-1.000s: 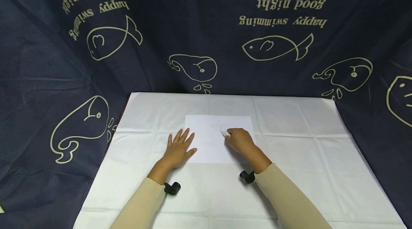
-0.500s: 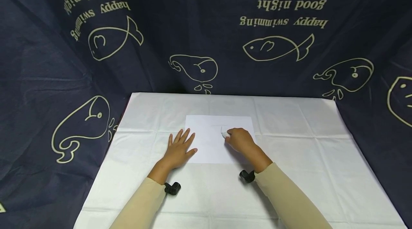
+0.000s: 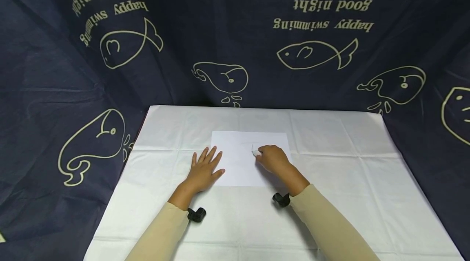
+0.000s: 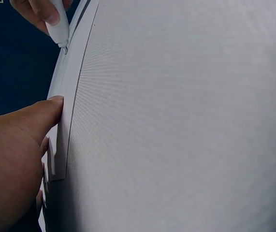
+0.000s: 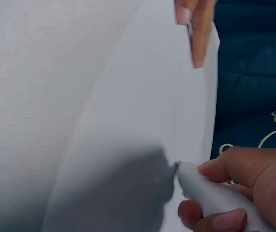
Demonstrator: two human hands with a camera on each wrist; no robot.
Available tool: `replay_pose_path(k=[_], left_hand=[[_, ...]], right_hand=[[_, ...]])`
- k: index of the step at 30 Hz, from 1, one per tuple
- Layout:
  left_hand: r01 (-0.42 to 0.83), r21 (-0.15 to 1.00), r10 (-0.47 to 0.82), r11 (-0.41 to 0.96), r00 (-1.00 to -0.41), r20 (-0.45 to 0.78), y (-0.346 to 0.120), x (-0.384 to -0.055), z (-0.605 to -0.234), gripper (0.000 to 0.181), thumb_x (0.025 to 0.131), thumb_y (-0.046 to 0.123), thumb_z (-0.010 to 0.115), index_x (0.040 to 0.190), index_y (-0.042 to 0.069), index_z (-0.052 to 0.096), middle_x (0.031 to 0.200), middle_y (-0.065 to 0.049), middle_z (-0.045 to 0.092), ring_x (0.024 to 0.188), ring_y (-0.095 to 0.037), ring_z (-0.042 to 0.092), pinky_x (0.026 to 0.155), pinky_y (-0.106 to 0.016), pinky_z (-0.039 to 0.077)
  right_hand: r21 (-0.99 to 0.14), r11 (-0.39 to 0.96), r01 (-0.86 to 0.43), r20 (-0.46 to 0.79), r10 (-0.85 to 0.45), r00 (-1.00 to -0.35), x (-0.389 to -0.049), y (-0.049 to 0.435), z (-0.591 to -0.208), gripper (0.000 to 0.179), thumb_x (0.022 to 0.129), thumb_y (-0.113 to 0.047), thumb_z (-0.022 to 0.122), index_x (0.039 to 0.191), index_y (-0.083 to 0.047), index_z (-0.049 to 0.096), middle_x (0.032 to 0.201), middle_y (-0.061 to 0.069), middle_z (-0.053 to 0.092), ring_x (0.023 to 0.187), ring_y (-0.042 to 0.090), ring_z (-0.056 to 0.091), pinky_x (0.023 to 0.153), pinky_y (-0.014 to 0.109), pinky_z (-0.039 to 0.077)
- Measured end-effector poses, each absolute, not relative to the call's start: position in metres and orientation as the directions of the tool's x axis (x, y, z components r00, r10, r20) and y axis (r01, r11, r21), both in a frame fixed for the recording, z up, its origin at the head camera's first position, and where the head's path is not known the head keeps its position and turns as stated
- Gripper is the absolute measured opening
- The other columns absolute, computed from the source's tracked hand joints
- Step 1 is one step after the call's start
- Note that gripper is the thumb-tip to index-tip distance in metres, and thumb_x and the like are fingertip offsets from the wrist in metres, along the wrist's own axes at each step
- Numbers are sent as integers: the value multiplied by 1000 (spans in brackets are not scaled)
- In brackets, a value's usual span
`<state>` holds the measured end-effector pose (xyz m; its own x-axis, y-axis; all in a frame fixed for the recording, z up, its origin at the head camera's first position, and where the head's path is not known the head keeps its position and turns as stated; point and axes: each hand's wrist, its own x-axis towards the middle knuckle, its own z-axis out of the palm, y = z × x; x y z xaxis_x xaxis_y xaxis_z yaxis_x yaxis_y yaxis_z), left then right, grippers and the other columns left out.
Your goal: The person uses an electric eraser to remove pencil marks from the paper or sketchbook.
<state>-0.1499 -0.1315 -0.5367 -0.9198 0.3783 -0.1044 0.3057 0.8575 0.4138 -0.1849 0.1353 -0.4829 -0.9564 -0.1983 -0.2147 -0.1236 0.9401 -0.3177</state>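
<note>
A white sheet of paper (image 3: 238, 171) lies flat on the cloth-covered table. My left hand (image 3: 203, 174) rests with spread fingers on its left edge. Over the paper's right half, my right hand (image 3: 273, 159) grips a thick white pen (image 3: 256, 153) between thumb and fingers. The pen (image 4: 58, 29) tapers to a narrow tip in the left wrist view. In the right wrist view, the pen's tip meets the sheet (image 5: 142, 96). Thin faint lines (image 3: 252, 147) show near the tip; the hand partly covers that side of the paper.
A creased white cloth (image 3: 330, 171) covers the table around the paper. Behind it hangs a dark blue curtain (image 3: 220, 20) with fish and whale drawings. A small black camera (image 3: 196, 214) sits at the left wrist, another black camera (image 3: 281, 200) at the right.
The right hand and pen have shifted very slightly, the tip coming a little nearer to me along the short line. The left hand and the paper stay in place.
</note>
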Motion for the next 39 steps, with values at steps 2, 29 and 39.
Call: replay_pose_path(k=[2, 29, 39], left_hand=[[304, 415, 377, 858, -920, -105, -131, -150, -536, 69, 104, 51, 48, 161, 18, 28, 172, -8, 12, 160, -36, 3, 122, -69, -3], [299, 422, 376, 856, -920, -109, -132, -149, -540, 69, 104, 51, 48, 161, 18, 29, 172, -8, 12, 160, -36, 3, 122, -69, -3], [305, 412, 379, 859, -919, -110, -132, -151, -539, 69, 104, 52, 47, 162, 19, 27, 172, -7, 11, 160, -35, 2, 122, -69, -3]], right_hand=[[-321, 939, -124, -211, -199, -957, -185, 135, -484, 40, 99, -25, 61, 133, -4, 66, 133, 19, 67, 124, 41, 62, 105, 51, 50], [-349, 932, -98, -186, -171, -967, -185, 137, -490, 42, 100, -25, 58, 136, -2, 63, 133, 20, 67, 125, 41, 62, 105, 51, 50], [-355, 928, -112, -161, -178, -971, -187, 139, -493, 42, 100, -26, 59, 135, -4, 64, 132, 20, 67, 125, 41, 62, 105, 51, 50]])
